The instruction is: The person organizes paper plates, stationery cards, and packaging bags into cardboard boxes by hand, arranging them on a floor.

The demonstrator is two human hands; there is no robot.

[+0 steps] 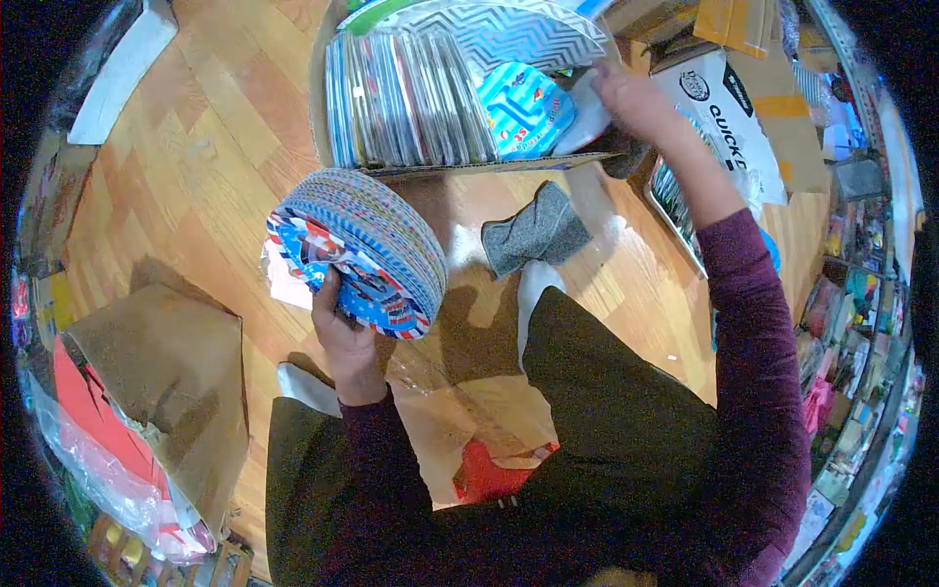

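Note:
My left hand point(344, 342) grips a thick stack of paper plates point(377, 230) by its lower edge, thumb on the printed face. The stack is tilted, with red, white and blue prints and stars. My right hand point(636, 103) reaches in at the right corner of an open cardboard box point(469, 168). Its fingers are curled and somewhat blurred beside a whitish packet point(587, 112); what they hold, I cannot tell. Inside the box stand a row of thin plastic-wrapped packs point(411, 98), a blue printed packet point(528, 108) and grey-white zigzag-patterned plates point(489, 34).
A grey cloth piece point(536, 230) lies on the wooden floor point(215, 147) by my foot. At left sits a brown paper bag point(176, 372) with red contents. A white printed package point(719, 108) and cardboard are at right, beside shelves point(851, 323) of small goods. Something red point(494, 474) lies between my legs.

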